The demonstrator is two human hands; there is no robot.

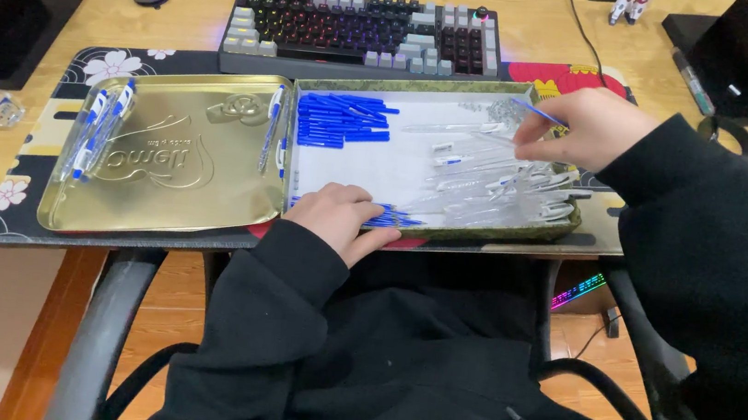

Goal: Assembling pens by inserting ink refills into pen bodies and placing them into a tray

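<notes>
Head view shows the right hand [587,126] pinching a thin blue refill [540,114] over the tin tray's [427,232] far right corner. Its long way runs left and away from the grip. The left hand [340,220] rests curled on the near rim, holding nothing. Clear pen tubes [496,195] lie just below the right hand, nearer to it than to the left.

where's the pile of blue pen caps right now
In the head view, the blue pen caps lie in the upper left corner of the tin tray, just below the keyboard.
</notes>
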